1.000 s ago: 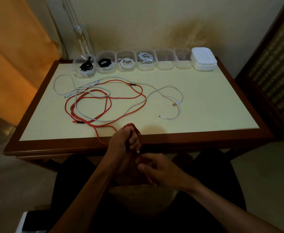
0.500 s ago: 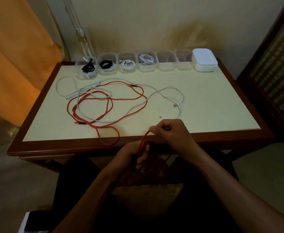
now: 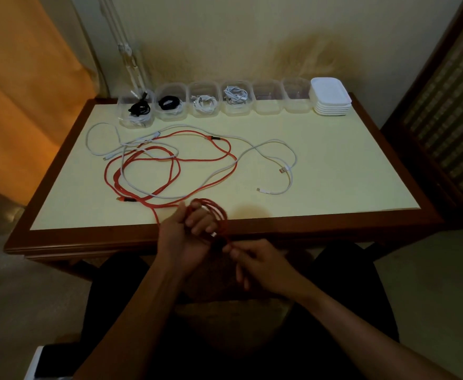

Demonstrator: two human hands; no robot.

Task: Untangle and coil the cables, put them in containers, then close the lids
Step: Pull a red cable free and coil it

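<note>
Red cable [image 3: 214, 212] is looped in a coil around the left hand [image 3: 186, 234] at the desk's [image 3: 334, 171] 6 o'clock edge, its fingers [image 3: 197, 229] curled through the loops. Just at 4 o'clock of it, the right hand [image 3: 260, 266] pinches the same strand. More red cable lies tangled with white cable [image 3: 274, 145] toward 11 o'clock. Along the 12 o'clock edge stand 6 clear containers [image 3: 267, 101], 4 holding coils, with stacked white lids [image 3: 330, 97] at 1 o'clock.
</note>
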